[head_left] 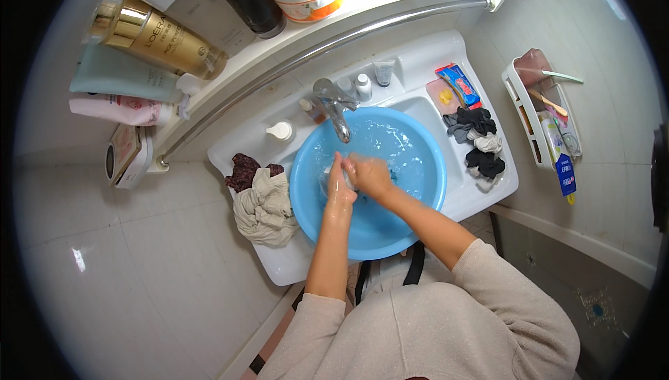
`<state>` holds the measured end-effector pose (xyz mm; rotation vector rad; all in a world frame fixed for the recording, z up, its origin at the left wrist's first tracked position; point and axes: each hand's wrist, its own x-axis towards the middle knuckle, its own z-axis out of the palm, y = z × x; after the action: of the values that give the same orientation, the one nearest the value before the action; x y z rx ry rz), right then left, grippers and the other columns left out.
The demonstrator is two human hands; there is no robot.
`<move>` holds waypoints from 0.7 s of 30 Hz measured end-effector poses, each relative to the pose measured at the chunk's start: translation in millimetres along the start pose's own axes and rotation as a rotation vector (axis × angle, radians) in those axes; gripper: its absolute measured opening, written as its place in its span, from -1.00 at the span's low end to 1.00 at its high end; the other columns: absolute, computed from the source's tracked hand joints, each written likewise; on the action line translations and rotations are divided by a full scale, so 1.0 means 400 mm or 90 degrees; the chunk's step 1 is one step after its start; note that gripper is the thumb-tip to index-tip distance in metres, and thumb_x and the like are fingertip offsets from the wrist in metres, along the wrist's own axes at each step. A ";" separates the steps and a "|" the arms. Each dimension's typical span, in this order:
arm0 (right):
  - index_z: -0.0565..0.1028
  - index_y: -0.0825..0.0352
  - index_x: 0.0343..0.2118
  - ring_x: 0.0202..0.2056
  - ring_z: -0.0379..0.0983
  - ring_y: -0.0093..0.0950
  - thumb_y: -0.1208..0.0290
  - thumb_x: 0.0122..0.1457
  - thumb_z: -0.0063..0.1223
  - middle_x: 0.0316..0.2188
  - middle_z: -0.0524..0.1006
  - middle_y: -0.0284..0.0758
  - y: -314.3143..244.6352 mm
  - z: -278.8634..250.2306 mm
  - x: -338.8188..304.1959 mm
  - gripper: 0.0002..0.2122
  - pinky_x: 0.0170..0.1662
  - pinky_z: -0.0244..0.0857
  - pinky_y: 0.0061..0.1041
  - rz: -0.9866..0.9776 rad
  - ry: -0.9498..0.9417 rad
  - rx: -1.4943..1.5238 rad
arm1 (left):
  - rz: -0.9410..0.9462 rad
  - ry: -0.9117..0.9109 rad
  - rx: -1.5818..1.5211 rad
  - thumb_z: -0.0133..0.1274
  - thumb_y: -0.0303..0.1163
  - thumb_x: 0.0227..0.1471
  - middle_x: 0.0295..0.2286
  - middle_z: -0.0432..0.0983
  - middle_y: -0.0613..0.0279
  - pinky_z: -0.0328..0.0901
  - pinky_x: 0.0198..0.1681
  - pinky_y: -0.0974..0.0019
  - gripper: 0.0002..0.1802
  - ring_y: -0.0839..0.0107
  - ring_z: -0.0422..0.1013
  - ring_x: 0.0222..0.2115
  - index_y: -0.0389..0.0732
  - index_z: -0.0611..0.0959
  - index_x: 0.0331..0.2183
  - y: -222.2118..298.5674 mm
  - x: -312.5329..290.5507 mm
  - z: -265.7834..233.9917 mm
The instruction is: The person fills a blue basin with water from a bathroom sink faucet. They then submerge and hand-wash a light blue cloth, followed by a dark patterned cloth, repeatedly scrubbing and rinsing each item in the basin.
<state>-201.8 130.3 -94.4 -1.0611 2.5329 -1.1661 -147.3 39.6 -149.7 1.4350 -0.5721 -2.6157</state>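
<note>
A small wet cloth (350, 173) sat squeezed between the left hand (339, 186) and the right hand (369, 174), both closed tight on it over the water in the blue basin (306, 192), just near of the tap (333, 105). Hard rubbing could have splashed water over the rim onto the beige clothes (265, 206) at the left. The cloth could also have slipped out and sunk.
</note>
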 end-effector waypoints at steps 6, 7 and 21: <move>0.41 0.30 -0.27 -0.32 0.44 -0.19 0.02 -0.02 0.03 -0.41 0.46 -0.02 0.191 0.028 0.032 -0.58 -0.30 0.31 -0.22 0.308 -0.069 0.103 | 0.087 -0.027 -0.058 -0.05 0.08 -0.02 0.03 0.09 -0.04 0.05 0.10 0.17 -0.23 0.21 0.13 0.04 -0.27 0.17 0.05 0.022 -0.009 0.005; 0.40 0.29 -0.22 -0.25 0.42 -0.20 0.00 -0.05 0.06 -0.34 0.45 0.01 0.182 0.024 0.017 -0.54 -0.24 0.30 -0.23 0.246 -0.088 0.025 | 0.101 0.006 -0.070 -0.04 0.09 -0.03 0.08 -0.01 -0.05 -0.03 0.14 0.17 -0.15 0.20 0.04 0.09 -0.28 0.09 0.09 0.031 -0.010 -0.016; 0.39 0.29 -0.18 -0.18 0.34 -0.12 0.48 -0.09 0.06 -0.27 0.42 -0.09 -0.025 -0.009 -0.042 -0.67 -0.14 0.24 -0.26 0.020 -0.231 0.224 | 0.055 -0.038 -0.052 -0.02 0.07 -0.04 -0.18 0.37 0.09 0.23 -0.10 0.15 -0.30 0.23 0.33 -0.20 -0.26 0.31 -0.02 0.065 0.007 -0.025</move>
<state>-185.4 139.0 -87.2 -1.0277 1.9760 -1.2224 -142.8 12.0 -146.9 1.2824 -0.5158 -2.5902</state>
